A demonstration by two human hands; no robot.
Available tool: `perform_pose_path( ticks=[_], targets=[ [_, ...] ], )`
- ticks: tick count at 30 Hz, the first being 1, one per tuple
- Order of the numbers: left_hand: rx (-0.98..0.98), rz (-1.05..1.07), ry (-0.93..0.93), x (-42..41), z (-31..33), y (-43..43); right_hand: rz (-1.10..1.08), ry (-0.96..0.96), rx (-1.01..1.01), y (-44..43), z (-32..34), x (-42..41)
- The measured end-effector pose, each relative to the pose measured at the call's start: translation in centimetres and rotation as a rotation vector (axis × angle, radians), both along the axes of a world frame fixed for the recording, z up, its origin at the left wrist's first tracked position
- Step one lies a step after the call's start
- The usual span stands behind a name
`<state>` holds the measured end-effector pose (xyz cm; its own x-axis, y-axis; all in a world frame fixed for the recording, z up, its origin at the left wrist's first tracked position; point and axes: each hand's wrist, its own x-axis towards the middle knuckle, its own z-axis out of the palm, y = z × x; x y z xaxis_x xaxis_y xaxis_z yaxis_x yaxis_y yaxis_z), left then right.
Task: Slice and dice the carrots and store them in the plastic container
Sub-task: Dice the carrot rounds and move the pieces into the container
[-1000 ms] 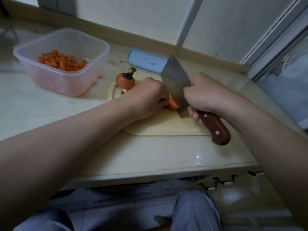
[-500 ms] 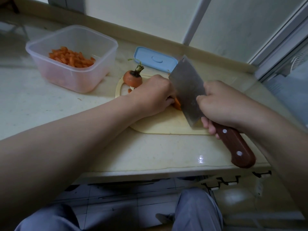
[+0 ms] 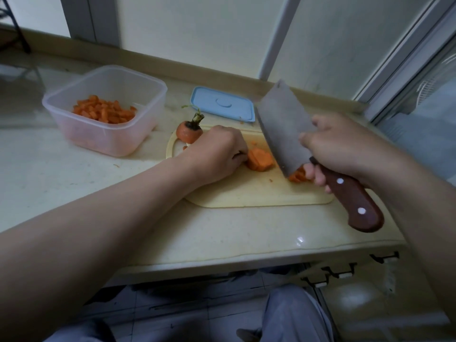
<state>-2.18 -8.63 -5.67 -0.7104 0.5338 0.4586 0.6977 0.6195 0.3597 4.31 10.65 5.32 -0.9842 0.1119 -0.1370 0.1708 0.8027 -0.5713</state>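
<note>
Carrot chunk (image 3: 260, 159) on cutting board (image 3: 246, 196) | left hand (image 3: 217, 154) curled, seemingly holding it | right hand (image 3: 338, 146) grips cleaver (image 3: 283, 127), tilted beside chunk

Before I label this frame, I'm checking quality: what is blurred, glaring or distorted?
Head view: cleaver and right hand are motion-smeared; a small glare spot sits on the countertop near its front edge; the wide lens bows that edge; left hand, carrot and plastic container look sharp.
</note>
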Motion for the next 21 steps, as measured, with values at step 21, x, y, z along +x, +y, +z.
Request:
perform_pose_path(
  ticks=[21],
  targets=[
    [-0.491, -0.012, -0.396, 0.4, 5.5, 5.1, -0.005, 0.016, -0.349, 6.2, -1.5, 3.0]
  ],
)
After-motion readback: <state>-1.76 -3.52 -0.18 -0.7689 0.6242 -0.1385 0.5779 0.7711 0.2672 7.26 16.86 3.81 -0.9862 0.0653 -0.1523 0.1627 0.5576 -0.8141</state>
